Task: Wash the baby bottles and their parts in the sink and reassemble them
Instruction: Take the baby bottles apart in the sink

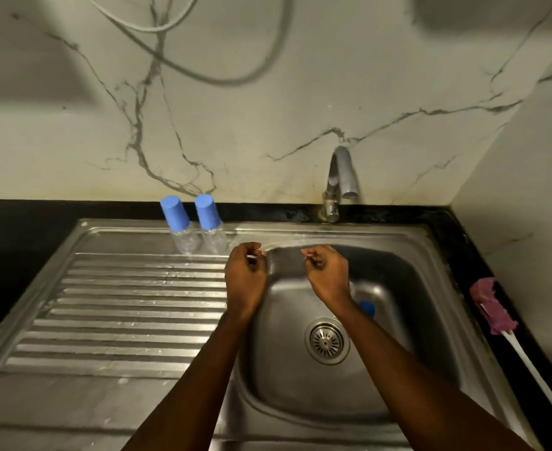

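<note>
Two baby bottles stand upright side by side at the far edge of the ribbed steel drainboard (128,307), close to the marble-patterned wall (268,102). The left bottle (185,240) and the right bottle (215,239) each have a clear body and a tall blue cap, and they are touching or nearly so. Any print on the clear bodies is too small to read. Both hands are held over the far left part of the sink basin (300,385), a little apart from each other, just to the right of the bottles. The left hand (247,275) has its fingers curled inward, and a small pale sliver shows at its fingertips; whether it pinches something cannot be told. The right hand (328,271) is also curled, with fingertips drawn together, and what it holds, if anything, cannot be told. A small blue part (367,308) lies in the basin, partly hidden behind the right wrist, just beyond the round drain strainer (326,340). The faucet (339,177) rises at the far rim of the sink. On the dark counter to the right lies a bottle brush (492,307) with a pink head and a white handle running toward the near right corner.
</note>
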